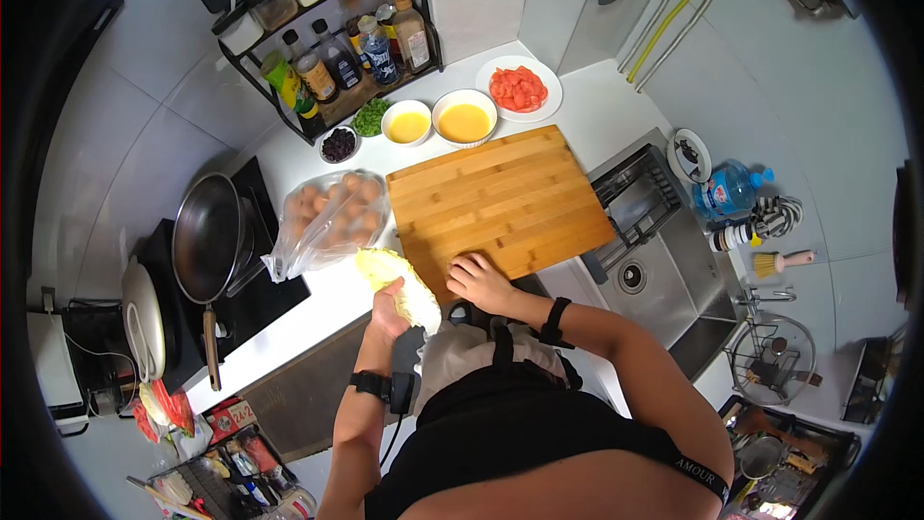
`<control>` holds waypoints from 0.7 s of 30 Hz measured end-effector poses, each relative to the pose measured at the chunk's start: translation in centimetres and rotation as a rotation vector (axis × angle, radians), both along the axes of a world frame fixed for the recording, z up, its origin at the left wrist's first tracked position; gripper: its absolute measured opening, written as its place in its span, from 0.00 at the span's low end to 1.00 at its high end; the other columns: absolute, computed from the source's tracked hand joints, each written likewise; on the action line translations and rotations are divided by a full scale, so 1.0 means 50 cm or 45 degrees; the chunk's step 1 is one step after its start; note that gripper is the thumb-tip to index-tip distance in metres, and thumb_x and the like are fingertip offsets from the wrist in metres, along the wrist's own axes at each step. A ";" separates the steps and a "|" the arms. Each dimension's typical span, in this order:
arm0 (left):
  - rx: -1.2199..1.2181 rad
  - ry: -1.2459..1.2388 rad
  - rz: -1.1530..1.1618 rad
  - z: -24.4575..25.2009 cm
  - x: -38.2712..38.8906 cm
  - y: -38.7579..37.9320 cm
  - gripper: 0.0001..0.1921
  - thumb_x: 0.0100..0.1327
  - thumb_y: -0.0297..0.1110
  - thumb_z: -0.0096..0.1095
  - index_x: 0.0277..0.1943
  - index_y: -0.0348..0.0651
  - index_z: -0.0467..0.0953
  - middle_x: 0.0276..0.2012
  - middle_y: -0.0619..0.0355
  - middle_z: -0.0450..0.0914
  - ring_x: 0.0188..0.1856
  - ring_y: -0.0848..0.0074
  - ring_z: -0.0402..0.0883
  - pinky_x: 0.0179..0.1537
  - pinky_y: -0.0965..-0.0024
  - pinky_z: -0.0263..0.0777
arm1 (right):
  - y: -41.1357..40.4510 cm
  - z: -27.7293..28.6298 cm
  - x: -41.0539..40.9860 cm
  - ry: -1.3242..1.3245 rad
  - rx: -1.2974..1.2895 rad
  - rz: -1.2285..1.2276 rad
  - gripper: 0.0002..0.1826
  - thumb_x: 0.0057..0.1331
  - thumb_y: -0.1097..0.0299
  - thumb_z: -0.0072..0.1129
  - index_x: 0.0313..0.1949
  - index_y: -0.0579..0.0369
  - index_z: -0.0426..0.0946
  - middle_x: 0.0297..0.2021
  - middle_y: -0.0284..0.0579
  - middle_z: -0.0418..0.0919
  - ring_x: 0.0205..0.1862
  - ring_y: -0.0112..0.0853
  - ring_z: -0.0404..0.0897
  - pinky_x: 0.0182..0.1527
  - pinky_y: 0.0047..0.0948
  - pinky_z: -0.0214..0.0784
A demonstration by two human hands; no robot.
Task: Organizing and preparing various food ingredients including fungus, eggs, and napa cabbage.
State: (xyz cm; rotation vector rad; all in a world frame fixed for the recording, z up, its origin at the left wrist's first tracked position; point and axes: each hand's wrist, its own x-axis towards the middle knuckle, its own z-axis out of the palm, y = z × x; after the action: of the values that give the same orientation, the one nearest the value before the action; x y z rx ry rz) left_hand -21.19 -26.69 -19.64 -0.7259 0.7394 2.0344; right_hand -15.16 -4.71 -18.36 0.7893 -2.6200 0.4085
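Observation:
My left hand (390, 309) is closed around a pale yellow-green leafy vegetable (404, 284), likely napa cabbage, held over the counter's front edge, left of a wooden cutting board (498, 195). On the board's near edge rests my right hand (479, 282), its fingers bent and with nothing seen in them. The board's top bears no food. Left of the board lies a clear plastic bag of brown eggs (333, 213). Behind the board stand two bowls of beaten egg (406, 123) (464, 118), a plate of cut tomato (518, 89), a bowl of chopped greens (371, 118) and a small bowl of dark pieces (338, 144).
A frying pan (208, 238) sits on the black stove at the left, its handle pointing towards the front. A rack of bottles (328, 50) stands at the back. To the right are a steel sink (660, 267) with a dark drying rack (639, 191) and a blue bottle (725, 190).

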 end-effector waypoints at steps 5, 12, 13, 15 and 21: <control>-0.050 -0.030 0.048 -0.015 -0.020 -0.008 0.15 0.64 0.36 0.46 0.50 0.38 0.68 0.45 0.51 0.76 0.45 0.59 0.75 0.50 0.55 0.68 | 0.041 0.034 -0.015 -0.321 -0.131 0.089 0.18 0.55 0.59 0.56 0.43 0.54 0.71 0.45 0.43 0.71 0.52 0.36 0.66 0.54 0.42 0.54; -0.087 -0.016 0.031 -0.030 -0.025 -0.012 0.17 0.63 0.35 0.47 0.53 0.38 0.67 0.46 0.51 0.75 0.47 0.58 0.74 0.51 0.55 0.66 | 0.272 0.052 0.038 -0.118 -0.156 -0.935 0.18 0.52 0.69 0.59 0.42 0.61 0.69 0.42 0.53 0.71 0.45 0.46 0.69 0.46 0.41 0.63; -0.117 0.017 0.047 -0.029 -0.026 -0.010 0.17 0.63 0.35 0.47 0.53 0.38 0.67 0.47 0.52 0.75 0.47 0.58 0.74 0.52 0.55 0.66 | 0.297 0.053 0.058 -0.166 -0.107 -1.078 0.19 0.54 0.67 0.58 0.44 0.60 0.68 0.43 0.53 0.69 0.46 0.46 0.68 0.46 0.42 0.63; -0.143 0.051 0.057 -0.028 -0.029 -0.004 0.17 0.63 0.35 0.47 0.53 0.38 0.67 0.47 0.52 0.75 0.48 0.58 0.74 0.53 0.55 0.65 | 0.336 0.045 0.100 -0.214 -0.054 -1.227 0.20 0.56 0.66 0.57 0.46 0.59 0.67 0.44 0.53 0.68 0.47 0.47 0.68 0.47 0.42 0.63; -0.166 0.112 0.014 -0.008 -0.054 -0.005 0.16 0.64 0.35 0.46 0.53 0.40 0.68 0.47 0.53 0.75 0.48 0.59 0.74 0.54 0.54 0.64 | 0.400 -0.041 0.140 -0.729 -0.594 -1.546 0.20 0.63 0.60 0.50 0.49 0.60 0.69 0.41 0.54 0.74 0.42 0.47 0.74 0.45 0.41 0.66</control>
State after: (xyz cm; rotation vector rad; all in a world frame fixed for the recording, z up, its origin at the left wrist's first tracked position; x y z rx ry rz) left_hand -23.91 -26.95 -20.05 -0.7192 0.9271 2.0533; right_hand -8.16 15.31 -20.40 -1.1790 -2.6982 0.8555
